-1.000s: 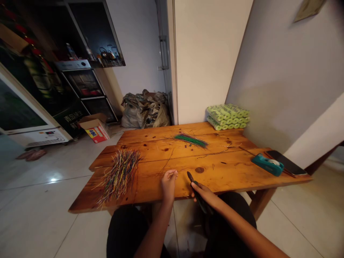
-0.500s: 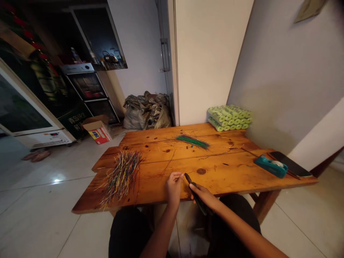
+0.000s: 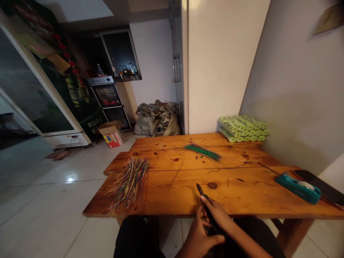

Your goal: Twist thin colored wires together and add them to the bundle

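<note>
"So, where were the pliers [image 3: 199, 190]?"

"In the right hand [image 3: 217, 212], which was closed around the handles. Their dark tip slanted up and leftward over the near part of the wooden table [image 3: 163, 200]."

"And the left hand [image 3: 198, 231]?"

"Just beside the handles, half open, thumb spread from the loosely curled fingers. Whether it gripped or even touched anything, I couldn't tell."

"What lay around them?"

"A few loose strands [image 3: 176, 173] ahead and to the left, then a big messy heap of many-coloured strands [image 3: 131, 183] near the table's left end. Farther back lay a green bundle [image 3: 202, 152], small dark scraps [image 3: 199, 157] just beside it."

"On the right?"

"A teal tape dispenser [image 3: 292, 188], next to a flat black object [image 3: 329, 190]. Yellow-green rolls [image 3: 243, 128] were stacked at the far edge."

"Beyond the table?"

"Bulging sacks [image 3: 158, 120] and an open cardboard box [image 3: 113, 138], both on the floor."
</note>
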Tool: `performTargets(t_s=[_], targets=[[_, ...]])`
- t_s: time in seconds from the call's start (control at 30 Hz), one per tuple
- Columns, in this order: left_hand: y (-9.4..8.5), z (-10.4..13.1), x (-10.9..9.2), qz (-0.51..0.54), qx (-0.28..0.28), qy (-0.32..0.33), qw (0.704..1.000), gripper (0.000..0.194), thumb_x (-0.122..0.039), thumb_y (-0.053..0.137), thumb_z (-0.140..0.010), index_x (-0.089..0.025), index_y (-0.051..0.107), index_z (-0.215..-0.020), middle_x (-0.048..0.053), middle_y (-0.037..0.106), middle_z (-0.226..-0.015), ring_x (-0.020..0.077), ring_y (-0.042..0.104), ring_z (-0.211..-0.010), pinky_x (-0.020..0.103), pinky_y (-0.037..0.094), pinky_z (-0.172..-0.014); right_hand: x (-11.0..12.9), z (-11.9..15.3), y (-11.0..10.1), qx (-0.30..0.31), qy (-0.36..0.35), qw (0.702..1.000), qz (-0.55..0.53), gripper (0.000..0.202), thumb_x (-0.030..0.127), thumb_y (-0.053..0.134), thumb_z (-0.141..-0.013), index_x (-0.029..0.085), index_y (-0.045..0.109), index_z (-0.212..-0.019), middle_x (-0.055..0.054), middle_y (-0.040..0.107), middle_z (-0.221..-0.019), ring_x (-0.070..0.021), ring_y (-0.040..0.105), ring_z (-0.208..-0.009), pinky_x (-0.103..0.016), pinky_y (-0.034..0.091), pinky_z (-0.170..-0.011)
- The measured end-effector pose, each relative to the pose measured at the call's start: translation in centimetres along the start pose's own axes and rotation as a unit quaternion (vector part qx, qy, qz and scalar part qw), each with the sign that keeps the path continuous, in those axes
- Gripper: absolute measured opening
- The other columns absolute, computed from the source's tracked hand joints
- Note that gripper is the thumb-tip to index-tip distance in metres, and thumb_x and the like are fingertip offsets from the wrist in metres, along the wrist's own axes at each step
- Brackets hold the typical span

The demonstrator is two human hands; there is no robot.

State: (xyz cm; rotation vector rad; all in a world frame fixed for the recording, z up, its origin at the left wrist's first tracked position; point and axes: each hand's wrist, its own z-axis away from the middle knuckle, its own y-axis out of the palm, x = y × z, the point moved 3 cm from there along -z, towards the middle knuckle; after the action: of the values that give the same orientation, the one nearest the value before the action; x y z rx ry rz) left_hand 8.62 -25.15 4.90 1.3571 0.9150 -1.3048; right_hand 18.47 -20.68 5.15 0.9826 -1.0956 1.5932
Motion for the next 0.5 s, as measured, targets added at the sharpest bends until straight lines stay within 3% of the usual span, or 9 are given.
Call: performTargets(t_s=[0.07, 0.17, 0.3, 0.4, 0.5], targets=[[1.5, 0.7, 0.0, 0.061, 0.048, -0.016, 0.997, 0.099, -0.009, 0.077, -0.043, -0.023, 0.031, -0.129, 0.013, 0.052, -0.118, 0.0251, 0.058, -0.096, 0.034, 0.05, -0.075, -0.1, -0.1, 0.1, -0.008, 0.017, 1.0, -0.02, 0.049, 0.066, 0.036, -0.073, 0.019, 0.045, -0.062, 0.004, 0.046, -0.046, -0.0104, 0.045, -0.039, -0.023, 0.037, -0.04], [2.4, 0.0, -0.4, 0.154, 0.041, 0.006, 0.987, 0.092, -0.009, 0.078, -0.042, -0.02, 0.038, -0.123, 0.014, 0.051, -0.12, 0.0281, 0.052, -0.107, 0.037, 0.045, -0.087, -0.1, -0.2, 0.3, -0.013, 0.022, 0.999, -0.039, 0.047, 0.066, 0.039, -0.071, 0.02, 0.044, -0.063, 0.004, 0.045, -0.044, -0.0108, 0.044, -0.038, -0.023, 0.037, -0.04], [1.9, -1.6, 0.6, 0.189, 0.003, -0.026, 0.982, 0.085, -0.017, 0.083, -0.032, -0.024, 0.051, -0.11, 0.01, 0.06, -0.106, 0.0309, 0.054, -0.106, 0.037, 0.045, -0.089, -0.8, -0.6, 0.7, -0.022, 0.037, 0.996, -0.077, 0.05, 0.07, 0.037, -0.068, 0.022, 0.044, -0.061, 0.004, 0.043, -0.042, -0.0121, 0.044, -0.035, -0.025, 0.037, -0.039], [1.3, -2.2, 2.1, 0.172, -0.019, -0.06, 0.983, 0.069, -0.032, 0.082, -0.038, -0.03, 0.056, -0.103, 0.005, 0.065, -0.088, 0.0301, 0.058, -0.099, 0.036, 0.049, -0.08, -1.9, -1.1, 0.9, -0.032, 0.05, 0.994, -0.089, 0.051, 0.071, 0.035, -0.067, 0.022, 0.042, -0.057, 0.004, 0.041, -0.041, -0.0122, 0.043, -0.034, -0.026, 0.038, -0.039], [1.3, -2.0, 3.0, 0.172, -0.021, -0.063, 0.983, 0.08, -0.024, 0.084, -0.03, -0.028, 0.054, -0.105, 0.006, 0.065, -0.086, 0.0306, 0.06, -0.096, 0.036, 0.05, -0.078, -2.3, -1.4, 1.0, -0.047, 0.024, 0.997, -0.061, 0.051, 0.071, 0.038, -0.066, 0.021, 0.043, -0.057, 0.004, 0.042, -0.043, -0.012, 0.045, -0.036, -0.025, 0.038, -0.04]])
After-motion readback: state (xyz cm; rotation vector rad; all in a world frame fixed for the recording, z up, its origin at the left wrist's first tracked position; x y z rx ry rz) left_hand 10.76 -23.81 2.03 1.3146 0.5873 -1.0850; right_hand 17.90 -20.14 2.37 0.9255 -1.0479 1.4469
